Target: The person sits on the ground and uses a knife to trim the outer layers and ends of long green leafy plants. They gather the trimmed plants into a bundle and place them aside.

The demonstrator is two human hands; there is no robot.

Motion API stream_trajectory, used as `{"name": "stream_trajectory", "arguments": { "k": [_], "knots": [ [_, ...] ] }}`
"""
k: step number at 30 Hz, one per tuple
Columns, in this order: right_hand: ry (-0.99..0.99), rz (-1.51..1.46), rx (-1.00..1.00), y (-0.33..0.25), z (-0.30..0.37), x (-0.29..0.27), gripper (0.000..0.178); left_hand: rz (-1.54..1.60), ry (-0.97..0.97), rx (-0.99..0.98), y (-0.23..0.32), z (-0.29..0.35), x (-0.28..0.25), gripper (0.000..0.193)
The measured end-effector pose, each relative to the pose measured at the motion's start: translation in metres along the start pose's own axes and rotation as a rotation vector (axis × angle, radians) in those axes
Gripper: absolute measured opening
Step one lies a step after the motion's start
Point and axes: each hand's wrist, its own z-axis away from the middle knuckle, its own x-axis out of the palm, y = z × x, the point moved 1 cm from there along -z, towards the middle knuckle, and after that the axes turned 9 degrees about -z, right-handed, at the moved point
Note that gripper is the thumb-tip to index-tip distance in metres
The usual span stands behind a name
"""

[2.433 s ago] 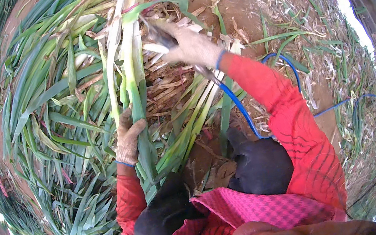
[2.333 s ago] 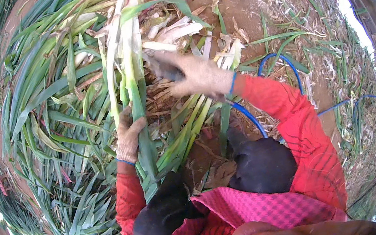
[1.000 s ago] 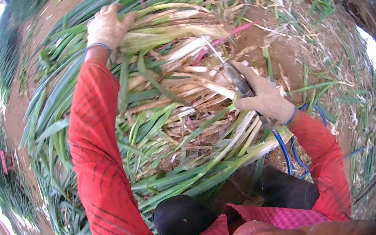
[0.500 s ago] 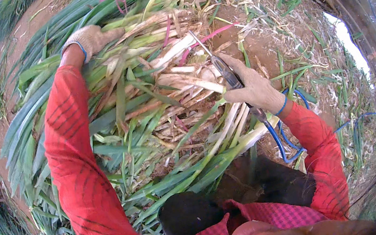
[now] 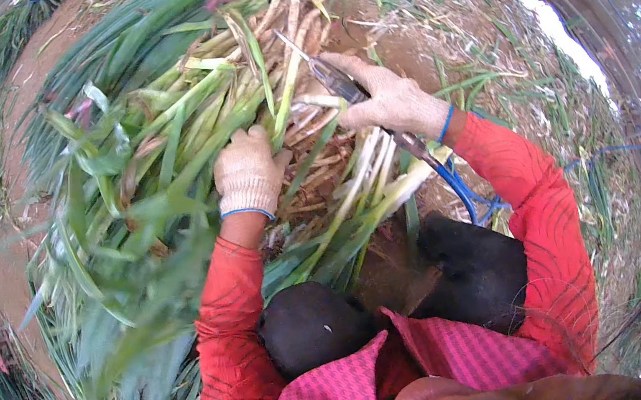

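Fingers (image 5: 257, 147) of the left hand (image 5: 248, 174), in a cream knitted glove, are curled and pressed down on a big heap of long green-leaved stalks with pale whitish bases (image 5: 183, 138), which fills the upper left and centre of the frame; likely the hand pins the stalks so they stay steady. Half a second ago this hand reached far up to the upper left; now it has drawn back to the middle of the heap. Bare brown soil strewn with dry straw (image 5: 478, 29) covers the upper right. Right hand (image 5: 393, 99), also gloved, sits right of centre, its fingers (image 5: 361, 113) wrapped tight around a slim metal-tipped tool with a blue hose (image 5: 344, 87), the tip aimed up-left into the stalk bases, much as before. Red sleeves enter from the lower edge.
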Motion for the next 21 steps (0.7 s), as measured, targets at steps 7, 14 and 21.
{"name": "stream_trajectory", "arguments": {
  "k": [7,14,21],
  "knots": [
    [-0.314,-0.003,0.101,0.023,0.070,0.034,0.094,0.576,-0.148,-0.138,0.014,0.029,0.095,0.062],
    [-0.410,0.038,0.270,0.021,0.086,0.056,0.092,0.792,-0.060,-0.254,0.026,0.022,0.082,0.056],
    [0.012,-0.017,-0.008,0.064,0.019,0.043,0.090,0.850,-0.028,-0.185,0.023,0.018,0.091,0.058]
  ]
}}
